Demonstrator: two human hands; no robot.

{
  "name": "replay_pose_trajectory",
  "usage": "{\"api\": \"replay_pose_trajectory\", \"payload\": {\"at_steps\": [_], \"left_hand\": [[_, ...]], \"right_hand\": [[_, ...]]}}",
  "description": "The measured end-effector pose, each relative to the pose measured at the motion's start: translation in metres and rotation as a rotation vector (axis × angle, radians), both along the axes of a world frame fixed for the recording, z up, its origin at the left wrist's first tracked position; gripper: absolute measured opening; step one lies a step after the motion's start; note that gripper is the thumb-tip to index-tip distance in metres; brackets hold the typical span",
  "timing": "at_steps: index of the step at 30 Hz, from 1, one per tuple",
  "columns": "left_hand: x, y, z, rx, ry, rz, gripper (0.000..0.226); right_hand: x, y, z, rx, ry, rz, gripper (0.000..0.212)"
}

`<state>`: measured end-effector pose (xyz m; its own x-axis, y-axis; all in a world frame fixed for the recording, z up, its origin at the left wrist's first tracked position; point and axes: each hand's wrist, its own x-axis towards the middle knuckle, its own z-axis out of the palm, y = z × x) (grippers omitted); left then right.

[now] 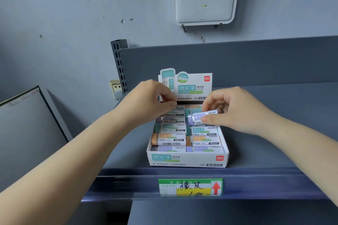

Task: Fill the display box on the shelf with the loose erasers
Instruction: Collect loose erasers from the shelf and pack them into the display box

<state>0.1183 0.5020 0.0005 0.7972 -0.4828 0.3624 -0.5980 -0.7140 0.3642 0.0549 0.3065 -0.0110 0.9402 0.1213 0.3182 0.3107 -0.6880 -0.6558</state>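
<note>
The right hand (236, 109) pinched a purple paper-sleeved eraser (201, 117) between thumb and fingers (210, 105), its long axis running left to right, matching the 2 columns of erasers packed in the white cardboard display box (188, 160) on the grey metal shelf (265, 151). It hovered over the box's right column, toward the back. The left hand (150, 100), fingers curled at the left column's back, hid whatever it held; I cannot tell.
</note>
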Motion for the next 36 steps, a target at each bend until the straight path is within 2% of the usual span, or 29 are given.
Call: {"api": "replay_pose_trajectory", "payload": {"at_steps": [6,11,16,21,24,29,36], "left_hand": [[0.002,0.011,-0.002,-0.031,-0.008,-0.003,0.011],[0.001,0.016,0.001,-0.053,-0.005,-0.028,0.011],[0.001,0.018,0.003,-0.063,0.001,-0.054,0.010],[-0.001,0.015,0.005,-0.039,-0.036,-0.085,0.011],[-0.004,0.008,0.008,0.024,-0.117,-0.094,0.014],[-0.016,-0.017,0.014,0.183,-0.358,-0.076,0.022],[-0.033,-0.082,0.022,0.338,-0.571,-0.124,0.026]], "right_hand": [[0.000,0.005,0.000,-0.276,-0.097,-0.051,0.012],[0.000,0.008,0.000,-0.332,-0.103,-0.089,0.009],[0.001,0.010,-0.001,-0.374,-0.077,-0.118,0.018],[-0.001,0.013,0.000,-0.376,-0.119,-0.168,0.014],[-0.005,0.011,0.003,-0.396,-0.194,-0.237,0.010],[-0.016,0.003,0.015,-0.635,-0.313,-0.370,0.011],[-0.041,-0.048,0.023,-0.905,-0.323,-0.441,0.023]]}}
